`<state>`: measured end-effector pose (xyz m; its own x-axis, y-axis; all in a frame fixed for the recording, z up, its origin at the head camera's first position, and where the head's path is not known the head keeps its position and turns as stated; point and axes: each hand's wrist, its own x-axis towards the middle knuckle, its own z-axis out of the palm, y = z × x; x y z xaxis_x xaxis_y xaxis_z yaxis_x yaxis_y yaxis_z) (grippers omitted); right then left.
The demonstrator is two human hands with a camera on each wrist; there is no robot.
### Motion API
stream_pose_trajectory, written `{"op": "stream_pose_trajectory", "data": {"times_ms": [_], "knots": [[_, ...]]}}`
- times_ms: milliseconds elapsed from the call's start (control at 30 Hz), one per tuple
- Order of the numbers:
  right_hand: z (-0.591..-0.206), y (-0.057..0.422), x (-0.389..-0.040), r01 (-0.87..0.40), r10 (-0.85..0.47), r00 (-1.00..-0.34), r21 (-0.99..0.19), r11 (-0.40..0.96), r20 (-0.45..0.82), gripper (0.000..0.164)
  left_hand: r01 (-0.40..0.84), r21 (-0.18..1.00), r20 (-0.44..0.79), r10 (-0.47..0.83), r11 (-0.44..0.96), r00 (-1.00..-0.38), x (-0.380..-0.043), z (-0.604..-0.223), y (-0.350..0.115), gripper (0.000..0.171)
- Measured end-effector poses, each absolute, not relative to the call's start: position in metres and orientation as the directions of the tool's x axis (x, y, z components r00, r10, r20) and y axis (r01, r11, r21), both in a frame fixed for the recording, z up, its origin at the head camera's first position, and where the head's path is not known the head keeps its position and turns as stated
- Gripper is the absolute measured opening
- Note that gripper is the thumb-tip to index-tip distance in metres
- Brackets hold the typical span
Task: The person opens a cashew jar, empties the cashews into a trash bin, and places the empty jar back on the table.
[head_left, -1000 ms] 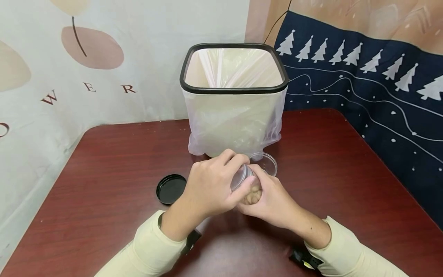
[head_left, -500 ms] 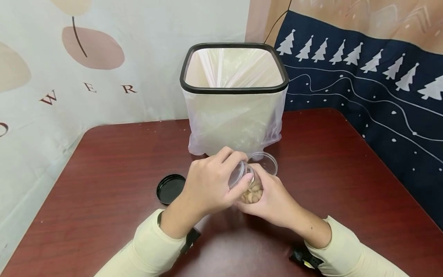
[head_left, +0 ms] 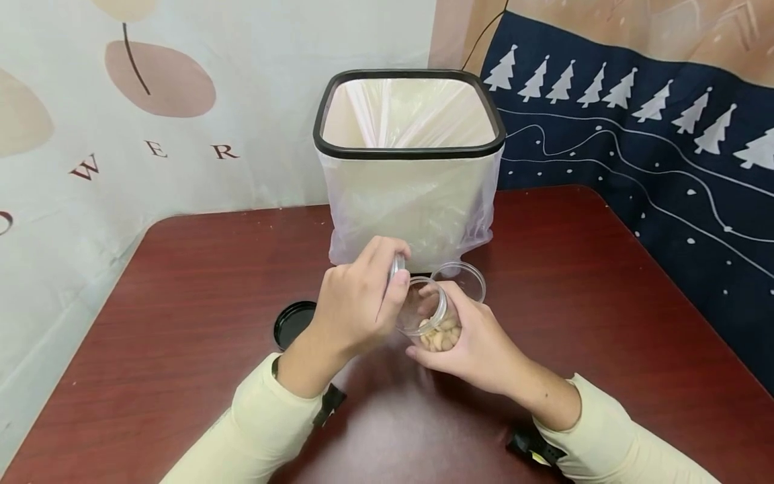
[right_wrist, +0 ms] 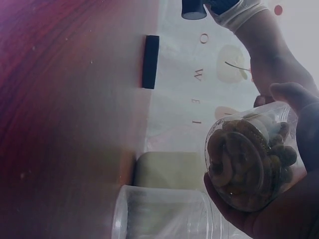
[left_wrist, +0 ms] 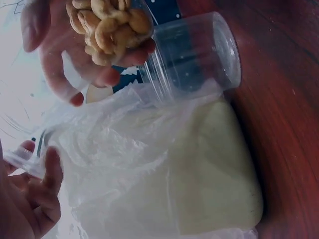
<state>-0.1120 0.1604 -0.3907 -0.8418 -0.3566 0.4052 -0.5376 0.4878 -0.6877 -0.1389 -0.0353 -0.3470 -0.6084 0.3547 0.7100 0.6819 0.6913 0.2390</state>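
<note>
Clear jar (head_left: 417, 316), held above the surface (head_left: 211, 269) and tilted, its open mouth turned toward the left hand (head_left: 357, 302). Pale, curved cashews (head_left: 440, 336) are gathered in its lower part; the right wrist view shows them through the base. The right hand (head_left: 474, 346) is curled around the jar's side, with the thumb along the near side and fingers around the far side.

The left hand pinches the clear lid (head_left: 396, 265) between thumb and fingers. The lid stands on edge, apart from the jar and just beside its mouth.

Behind the right hand, a clear second jar (left_wrist: 197, 55) stands upright on the surface, near the front of the bin (head_left: 411, 154). To the left, the black lid (head_left: 293, 326) lies flat on the surface, partly hidden by the left wrist.

The bin stands toward the rear of the reddish-brown surface. It has a black, rounded-square rim, and a translucent liner (head_left: 478, 228) hangs over its outer wall.

Pale yellow sleeves (head_left: 266, 417) cover both forearms. Beyond the surface hang a pale cloth (head_left: 272, 101) bearing printed letters (head_left: 225, 152) and, at right, a navy cloth (head_left: 562, 144) with white trees (head_left: 619, 87).
</note>
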Motion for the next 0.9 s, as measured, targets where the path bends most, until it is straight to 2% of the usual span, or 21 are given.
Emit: {"op": "stream_pose_trajectory", "data": {"times_ms": [267,533,767,900], "knots": [[-0.391,0.160,-0.110,-0.536,-0.356,-0.843,-0.679,0.502,0.403,0.074,0.585,0.290,0.612,0.323,0.758,-0.722,-0.148,-0.352,-0.041,0.033],[-0.389,0.159,-0.111,-0.527,-0.347,-0.849,-0.679,0.512,0.398,0.073,0.491,0.326,0.520,0.280,0.808,-0.807,-0.155,-0.354,-0.044,0.030],[-0.387,0.160,-0.111,-0.532,-0.349,-0.846,-0.670,0.518,0.402,0.074,0.480,0.289,0.494,0.300,0.828,-0.816,-0.160,-0.355,-0.046,0.033],[-0.387,0.160,-0.111,-0.535,-0.353,-0.844,-0.679,0.503,0.404,0.072,0.515,0.238,0.470,0.367,0.823,-0.803,-0.164,-0.359,-0.048,0.032]]}}
